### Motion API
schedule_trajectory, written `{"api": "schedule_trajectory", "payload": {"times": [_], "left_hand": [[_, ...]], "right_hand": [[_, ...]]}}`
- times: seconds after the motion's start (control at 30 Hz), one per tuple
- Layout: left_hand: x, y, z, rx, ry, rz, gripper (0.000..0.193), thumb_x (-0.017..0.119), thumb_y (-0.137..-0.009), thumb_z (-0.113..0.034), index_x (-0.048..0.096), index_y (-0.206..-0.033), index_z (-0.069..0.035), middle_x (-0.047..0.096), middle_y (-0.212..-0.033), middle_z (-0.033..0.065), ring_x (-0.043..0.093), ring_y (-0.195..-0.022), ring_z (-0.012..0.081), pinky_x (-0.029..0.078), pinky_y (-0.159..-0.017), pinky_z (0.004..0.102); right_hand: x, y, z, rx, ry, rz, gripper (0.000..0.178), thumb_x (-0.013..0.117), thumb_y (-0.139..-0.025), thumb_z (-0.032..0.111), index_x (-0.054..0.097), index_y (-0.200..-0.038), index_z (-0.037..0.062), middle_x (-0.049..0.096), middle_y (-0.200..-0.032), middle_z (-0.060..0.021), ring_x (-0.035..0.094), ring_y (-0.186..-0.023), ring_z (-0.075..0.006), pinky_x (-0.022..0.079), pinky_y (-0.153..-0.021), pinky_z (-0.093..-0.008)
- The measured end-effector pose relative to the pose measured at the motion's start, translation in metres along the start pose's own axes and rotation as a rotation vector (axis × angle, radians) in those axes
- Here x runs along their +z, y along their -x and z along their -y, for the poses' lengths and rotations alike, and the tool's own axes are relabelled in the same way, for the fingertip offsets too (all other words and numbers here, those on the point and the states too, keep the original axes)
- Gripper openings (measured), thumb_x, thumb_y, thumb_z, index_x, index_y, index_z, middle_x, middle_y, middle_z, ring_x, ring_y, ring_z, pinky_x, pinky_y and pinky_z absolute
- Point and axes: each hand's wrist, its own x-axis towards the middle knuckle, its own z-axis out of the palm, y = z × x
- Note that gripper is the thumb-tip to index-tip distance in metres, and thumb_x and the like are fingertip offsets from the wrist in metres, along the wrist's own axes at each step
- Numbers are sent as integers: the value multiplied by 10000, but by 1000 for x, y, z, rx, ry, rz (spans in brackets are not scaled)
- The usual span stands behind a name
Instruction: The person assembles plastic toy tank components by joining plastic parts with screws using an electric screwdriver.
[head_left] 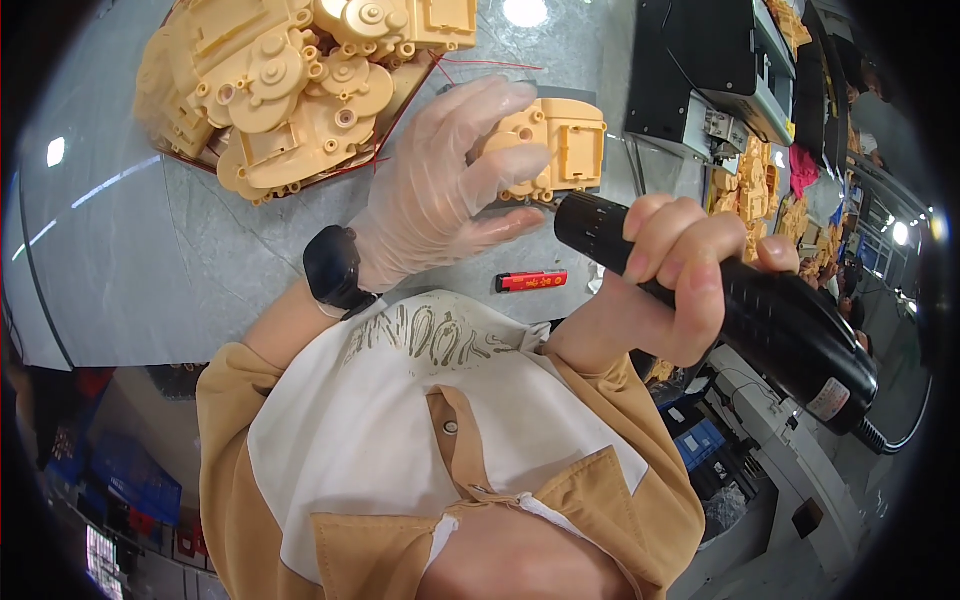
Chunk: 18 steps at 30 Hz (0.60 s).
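Observation:
My left hand (440, 170), in a thin clear glove, reaches over a yellow plastic gearbox housing (568, 140). Its fingers curl onto the housing's left side, and the thumb stretches along the near side. Beneath the housing, parts of a dark base (590, 192) show. In my bare right hand (690, 265) is a black electric screwdriver (800, 330), fingers wrapped round its body. The tool slants, its nose close to the housing's near right corner and its cable leaving at the lower right. The tip of its bit cannot be made out.
A box heaped with similar yellow housings (270, 90) stands at the far left on the grey table (250, 260). A red lighter (531, 281) lies near the table's front edge. Black equipment (690, 80) stands at the far right, with more yellow parts (745, 185) beyond the screwdriver.

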Motion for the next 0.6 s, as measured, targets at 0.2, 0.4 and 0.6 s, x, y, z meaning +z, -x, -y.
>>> {"api": "schedule_trajectory", "payload": {"times": [0.2, 0.4, 0.6], "left_hand": [[-4, 0, -6, 16, -61, -31, 306, 767, -575, -221, 588, -817, -171, 484, -1201, 34, 412, -1148, 284, 384, -906, 389], [-2, 4, -5, 48, -55, -42, 247, 764, -571, -189, 604, -757, -165, 519, -1185, 17, 400, -1153, 275, 385, -899, 389], [-2, 5, -10, 16, 14, -4, 284, 760, -622, -137, 634, -874, -173, 550, -1186, 73, 329, -1240, 278, 375, -960, 374]], "right_hand": [[-3, -2, 7, -36, -216, -92, 430, 513, -770, 38, 329, -1148, 133, 425, -584, -37, 438, -438, -176, 412, -505, -367], [-6, -1, 7, -44, -199, -87, 419, 469, -766, 32, 338, -1153, 128, 419, -584, -38, 436, -441, -173, 412, -506, -371], [-1, -1, 10, -58, -206, -68, 425, 509, -777, 45, 327, -1151, 133, 430, -597, -36, 447, -455, -174, 412, -523, -366]]}}
